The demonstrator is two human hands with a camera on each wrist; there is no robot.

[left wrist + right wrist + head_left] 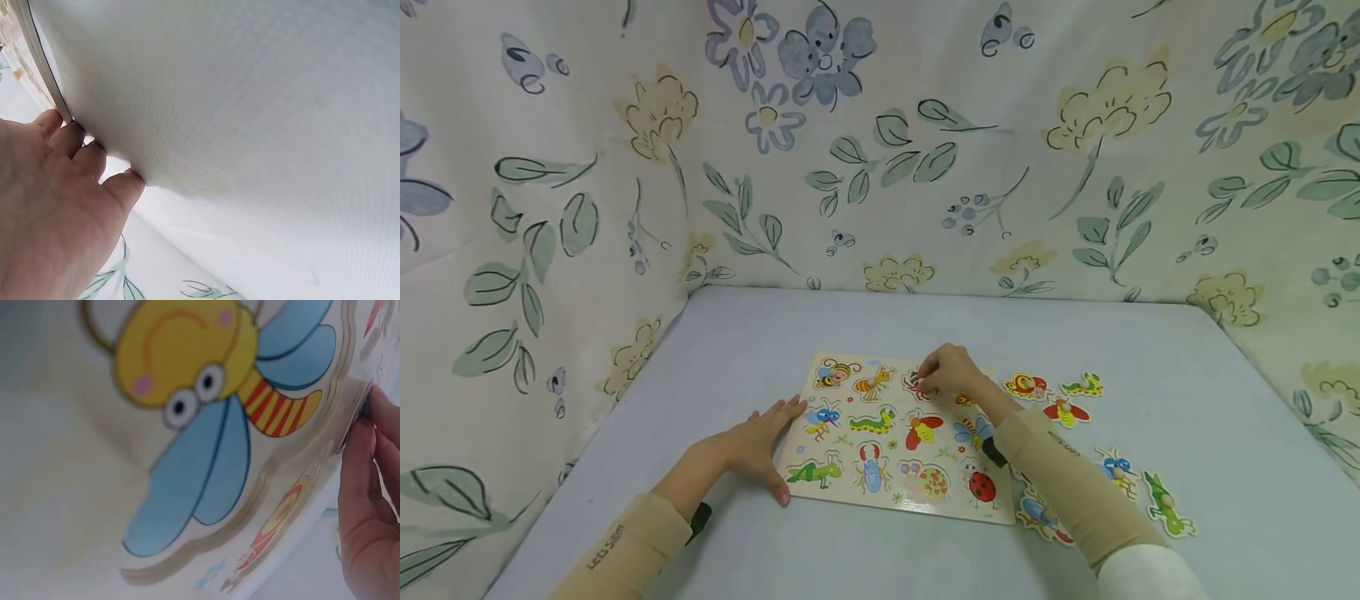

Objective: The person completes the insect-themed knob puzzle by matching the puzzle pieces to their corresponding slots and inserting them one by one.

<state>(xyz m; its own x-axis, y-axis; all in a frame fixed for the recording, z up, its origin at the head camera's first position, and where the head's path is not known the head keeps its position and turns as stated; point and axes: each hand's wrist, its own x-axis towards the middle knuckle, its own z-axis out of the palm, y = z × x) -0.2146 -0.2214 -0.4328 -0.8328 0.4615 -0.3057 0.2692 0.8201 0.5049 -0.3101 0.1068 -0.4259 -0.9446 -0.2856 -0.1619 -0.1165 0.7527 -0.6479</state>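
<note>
The flat wooden insect puzzle board lies near the middle of the pale blue tabletop, and most of its cut-outs already carry painted insects. Our left hand rests at the board's left edge with fingers spread and fairly straight, the fingertips touching the rim; it holds nothing. Our right hand hovers over the top row, its grip curled and pinching a small red-and-blue insect piece at a recess there, though we cannot tell from any view whether the piece sits flush or is tilted. The right wrist view shows only a painted yellow bee with blue wings close up and the fingers at the frame's edge. Loose wooden insect pieces lie scattered on the tabletop just right of the board, some near our right sleeve. We judge two risks: the pinched piece could jam if it meets its recess at an angle, and the sleeve could sweep the loose pieces nearest it. If the left hand lifts, the board may slide.
</note>
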